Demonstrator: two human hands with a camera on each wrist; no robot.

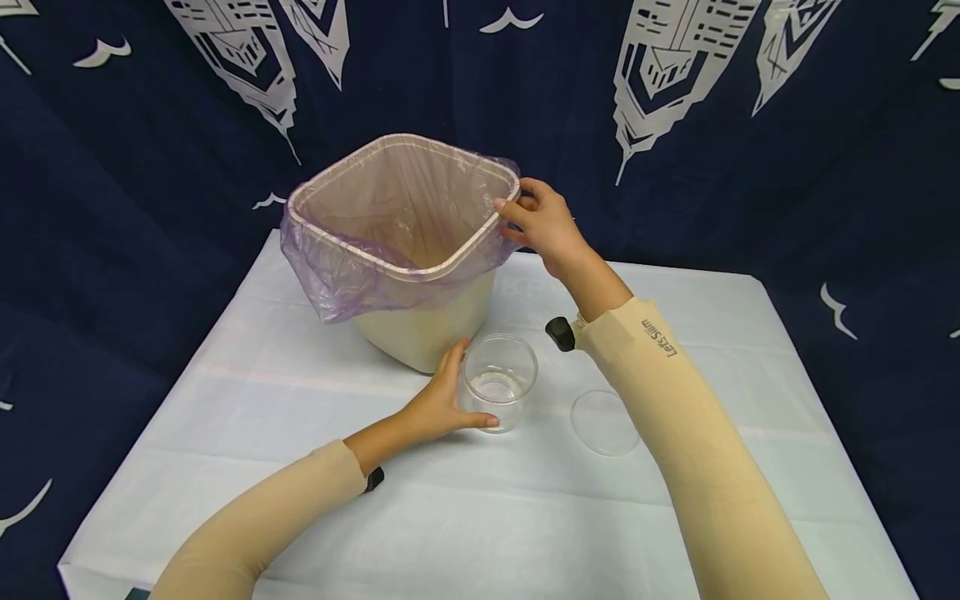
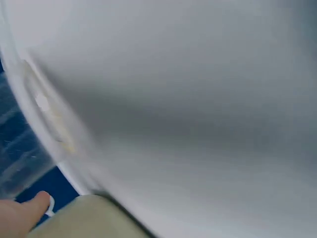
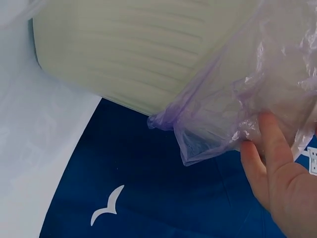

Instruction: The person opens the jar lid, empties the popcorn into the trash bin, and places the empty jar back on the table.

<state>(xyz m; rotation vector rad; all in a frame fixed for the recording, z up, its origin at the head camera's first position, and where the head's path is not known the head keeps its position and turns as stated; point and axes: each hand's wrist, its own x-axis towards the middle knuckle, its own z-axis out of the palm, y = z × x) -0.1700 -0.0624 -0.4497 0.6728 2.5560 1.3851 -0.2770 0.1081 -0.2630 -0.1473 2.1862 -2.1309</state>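
Observation:
A pale trash can (image 1: 427, 329) with a thin purple plastic bag (image 1: 330, 279) folded over its rim stands tilted on the table. My right hand (image 1: 543, 221) grips the rim's right corner, thumb over the top and fingers outside. In the right wrist view, its fingers (image 3: 277, 144) press against the bag, which hangs loose with a twisted corner. A clear round jar (image 1: 517, 379) stands upright in front of the can. My left hand (image 1: 435, 404) holds it from the left, thumb in front and fingers behind. Only part of a hand shows in the blurred left wrist view.
A clear round lid (image 1: 603, 423) lies on the white tablecloth (image 1: 465, 517) right of the jar, partly overlapped by my right sleeve (image 1: 675, 400). Behind the table hangs a dark blue curtain (image 1: 555, 100) with white building and bird prints.

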